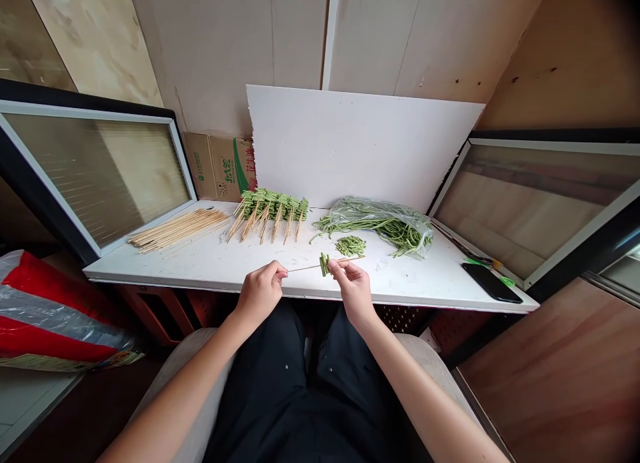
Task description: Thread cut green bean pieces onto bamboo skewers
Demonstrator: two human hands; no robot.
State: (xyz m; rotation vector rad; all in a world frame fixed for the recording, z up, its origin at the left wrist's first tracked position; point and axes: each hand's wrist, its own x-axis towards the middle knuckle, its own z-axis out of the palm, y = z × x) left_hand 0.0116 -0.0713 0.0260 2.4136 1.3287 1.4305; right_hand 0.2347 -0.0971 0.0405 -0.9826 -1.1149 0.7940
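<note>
My left hand (261,289) is closed in a pinch on one end of a thin wooden skewer (304,268). Short cut pieces of green bean (324,264) sit crosswise on the skewer, side by side. The fingers of my right hand (354,286) are closed around a green bean piece at the skewer. Past those fingers a length of stick (356,257) shows; whether it belongs to the same skewer I cannot tell. Just beyond my right hand lies a small heap of cut green bean pieces (351,245) on the white table (220,263).
Finished green bean skewers (275,206) are stacked at the back, sticks toward me. Bare skewers (179,229) lie to the left. A clear plastic bag of long beans (390,226) rests at right. A black phone (491,282) and scissors (473,253) lie near the right edge.
</note>
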